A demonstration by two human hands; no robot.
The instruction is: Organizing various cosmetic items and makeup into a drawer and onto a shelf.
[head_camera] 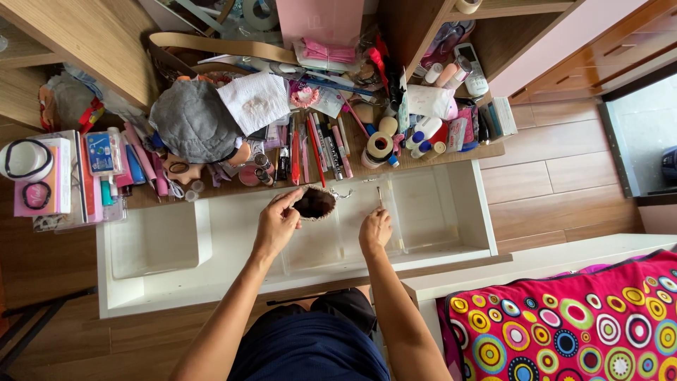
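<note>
Cluttered wooden desk (493, 150) lying beyond open white drawer (296, 247), left hand (276, 224) pinching small dark fuzzy pouch (314, 203), mouth facing up, right hand (375, 229) pinching thin stick (379, 195) pointing far, over the drawer.

A bedroom corner in a home: a wooden table (437, 156) heaped with cosmetics, pencils (321, 144), tape rolls (379, 145) and a grey cap (194, 121), its white drawer (296, 279) pulled open, beside a bed with a bright circle-patterned cover (578, 324) on wood-plank flooring (557, 183).
</note>
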